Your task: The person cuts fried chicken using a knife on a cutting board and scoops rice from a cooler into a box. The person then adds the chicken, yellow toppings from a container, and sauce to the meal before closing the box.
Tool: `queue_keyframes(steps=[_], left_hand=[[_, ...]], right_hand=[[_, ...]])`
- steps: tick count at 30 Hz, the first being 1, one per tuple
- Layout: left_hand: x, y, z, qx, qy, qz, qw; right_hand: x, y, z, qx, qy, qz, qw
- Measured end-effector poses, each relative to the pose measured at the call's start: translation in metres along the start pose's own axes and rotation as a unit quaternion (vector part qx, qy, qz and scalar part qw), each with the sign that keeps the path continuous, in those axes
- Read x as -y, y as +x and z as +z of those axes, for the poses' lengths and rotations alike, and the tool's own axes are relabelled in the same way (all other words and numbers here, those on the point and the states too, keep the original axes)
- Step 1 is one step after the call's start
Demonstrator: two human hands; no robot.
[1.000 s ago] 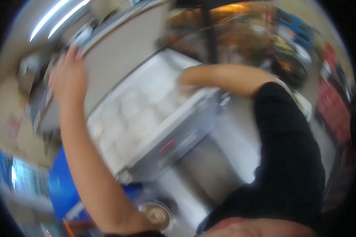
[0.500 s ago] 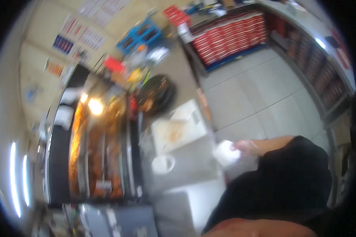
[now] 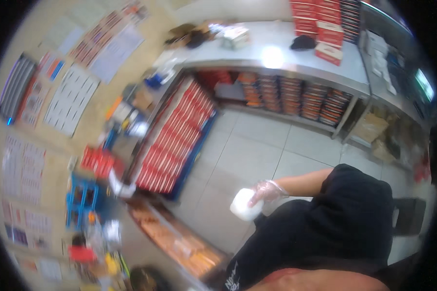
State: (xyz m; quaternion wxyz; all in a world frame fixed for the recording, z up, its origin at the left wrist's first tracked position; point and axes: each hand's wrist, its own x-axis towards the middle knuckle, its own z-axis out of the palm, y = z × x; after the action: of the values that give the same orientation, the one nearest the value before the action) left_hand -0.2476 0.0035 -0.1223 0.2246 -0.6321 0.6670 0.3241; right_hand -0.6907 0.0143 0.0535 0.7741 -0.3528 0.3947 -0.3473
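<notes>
Remotely, I see a clear-plastic-gloved right hand (image 3: 269, 191) pinching a white rounded item (image 3: 243, 206), likely light, perhaps crushable, best edge-held; left hand unseen

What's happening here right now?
A person in a dark top holds a smooth white item in the right hand, which wears a clear plastic glove, in front of the body above the tiled floor. What the item is I can't tell. The left hand is out of view. Ahead, flat red boxes stand in stacks, and a steel table has more boxes on and under it.
</notes>
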Motion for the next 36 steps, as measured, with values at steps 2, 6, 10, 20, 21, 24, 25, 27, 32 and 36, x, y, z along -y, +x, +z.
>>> queue_keyframes(steps=[2, 6, 10, 20, 21, 24, 25, 27, 32, 36], left_hand=[[-0.039, 0.068, -0.043, 0.035, 0.067, 0.014, 0.997], [-0.140, 0.189, -0.143, 0.075, 0.243, 0.059, 0.965], [-0.385, 0.278, -0.244, -0.041, 0.420, 0.222, 0.879], [-1.128, 0.138, -0.063, -0.195, 0.133, 0.841, 0.486], [-1.161, 0.128, -0.032, -0.190, 0.106, 0.852, 0.476], [-1.210, 0.135, 0.027, -0.205, 0.114, 0.864, 0.446], [-1.218, 0.135, 0.040, -0.199, 0.109, 0.862, 0.454], [-1.225, 0.138, 0.042, -0.183, 0.100, 0.888, 0.409], [-1.132, 0.133, -0.029, 0.075, 0.090, 0.843, 0.525], [-0.992, 0.103, -0.139, 0.138, 0.145, 0.820, 0.536]], right_hand=[[0.023, -0.005, -0.047, -0.055, 0.029, -0.009, 0.998], [-0.018, -0.012, -0.168, -0.223, 0.080, -0.024, 0.971], [-0.010, -0.080, -0.240, -0.370, 0.286, -0.106, 0.877], [-0.023, -0.182, -0.445, -0.482, 0.394, -0.261, 0.737], [-0.021, -0.197, -0.453, -0.489, 0.408, -0.255, 0.728], [-0.007, -0.242, -0.467, -0.512, 0.383, -0.170, 0.750], [-0.003, -0.255, -0.472, -0.515, 0.412, -0.164, 0.734], [-0.032, -0.264, -0.501, -0.516, 0.418, -0.156, 0.731], [0.061, -0.254, -0.558, -0.608, 0.112, 0.012, 0.786], [0.115, -0.206, -0.584, -0.477, 0.007, -0.065, 0.876]])
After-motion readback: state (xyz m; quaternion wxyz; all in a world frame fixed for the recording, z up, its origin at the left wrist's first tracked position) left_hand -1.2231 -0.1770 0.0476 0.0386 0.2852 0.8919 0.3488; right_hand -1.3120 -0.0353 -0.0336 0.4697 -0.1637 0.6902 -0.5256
